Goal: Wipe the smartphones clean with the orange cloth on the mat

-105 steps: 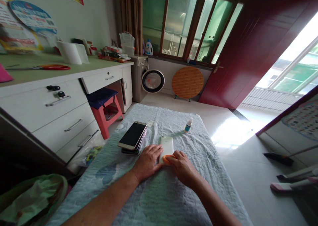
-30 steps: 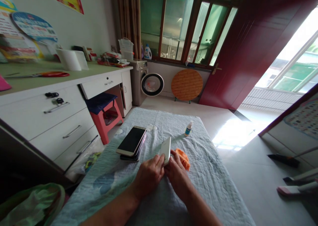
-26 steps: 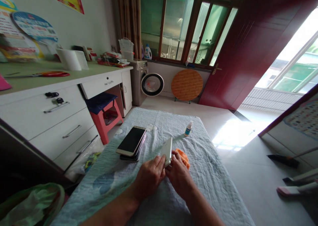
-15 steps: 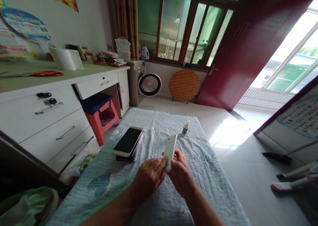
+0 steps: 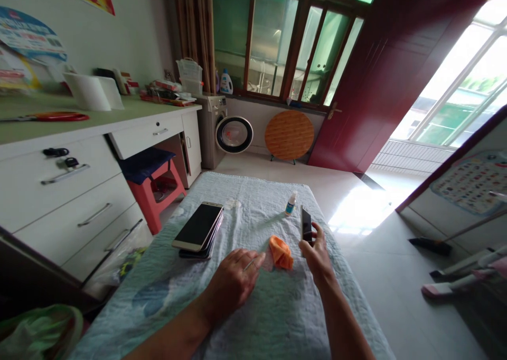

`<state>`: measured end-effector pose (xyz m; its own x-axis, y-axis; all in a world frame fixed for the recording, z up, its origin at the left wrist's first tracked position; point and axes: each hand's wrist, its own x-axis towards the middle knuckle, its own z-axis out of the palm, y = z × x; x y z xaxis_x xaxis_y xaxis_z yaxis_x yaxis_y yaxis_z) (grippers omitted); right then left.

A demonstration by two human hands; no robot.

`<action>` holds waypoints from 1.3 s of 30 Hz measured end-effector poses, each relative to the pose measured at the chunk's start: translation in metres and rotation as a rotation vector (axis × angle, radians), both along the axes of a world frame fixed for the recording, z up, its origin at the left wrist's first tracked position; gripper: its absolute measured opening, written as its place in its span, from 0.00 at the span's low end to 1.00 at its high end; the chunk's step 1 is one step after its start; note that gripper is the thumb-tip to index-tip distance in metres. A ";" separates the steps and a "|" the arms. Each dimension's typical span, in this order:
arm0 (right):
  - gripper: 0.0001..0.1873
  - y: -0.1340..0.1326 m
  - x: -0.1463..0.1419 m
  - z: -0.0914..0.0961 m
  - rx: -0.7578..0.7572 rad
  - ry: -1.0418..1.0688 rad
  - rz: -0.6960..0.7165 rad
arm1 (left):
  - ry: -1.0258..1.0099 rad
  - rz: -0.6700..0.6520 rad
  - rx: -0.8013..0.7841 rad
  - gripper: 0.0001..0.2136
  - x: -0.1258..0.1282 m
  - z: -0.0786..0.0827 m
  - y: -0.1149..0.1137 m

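Observation:
My right hand (image 5: 320, 255) grips a smartphone (image 5: 306, 225) upright at its lower end, the dark screen turned partly to the right. Slightly left of it, an orange cloth (image 5: 281, 253) lies crumpled on the bed-like surface under a pale blue quilted cover (image 5: 253, 196). Closed and low over the cover, my left hand (image 5: 235, 276) has a thin pale sliver (image 5: 249, 264) showing between its fingers; its kind cannot be made out. A small spray bottle (image 5: 290, 204) with a white top stands beyond the cloth. Farther left is a stack of smartphones (image 5: 200, 227), the top one gold-edged and screen up.
A white-drawered desk (image 5: 83, 191) runs along the left, holding a paper roll (image 5: 89, 92) and red-handled scissors (image 5: 59, 116). A red stool (image 5: 156, 201) is tucked beneath it. Behind stand an open washing machine (image 5: 209, 133) and a round wooden tabletop (image 5: 289, 135).
My hands have separated. The phone has gone right in my right hand and turned, its dark screen now visible instead of its white back. The orange cloth now lies on the cover.

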<state>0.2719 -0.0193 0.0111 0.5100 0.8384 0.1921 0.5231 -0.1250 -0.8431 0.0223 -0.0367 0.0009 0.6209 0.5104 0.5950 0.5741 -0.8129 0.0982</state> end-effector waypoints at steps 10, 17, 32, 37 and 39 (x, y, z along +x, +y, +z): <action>0.42 0.006 0.013 -0.014 -0.367 -0.543 -0.094 | 0.007 0.021 -0.099 0.23 -0.003 -0.003 0.004; 0.44 0.006 0.010 -0.017 -0.389 -0.610 -0.143 | 0.008 0.021 -0.103 0.22 -0.004 -0.003 0.005; 0.41 0.005 0.009 -0.018 -0.403 -0.656 -0.172 | -0.011 0.028 -0.109 0.23 -0.006 -0.006 0.007; 0.41 0.004 0.009 -0.019 -0.409 -0.646 -0.155 | -0.011 0.024 -0.118 0.23 -0.007 -0.005 0.007; 0.40 0.004 0.010 -0.019 -0.402 -0.637 -0.152 | -0.010 0.024 -0.122 0.23 -0.008 -0.005 0.007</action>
<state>0.2818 -0.0149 -0.0083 0.5183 0.8354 0.1832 0.8452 -0.4676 -0.2590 0.0148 -0.0299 -0.0043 0.6020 0.5941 0.5336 0.5921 -0.7804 0.2009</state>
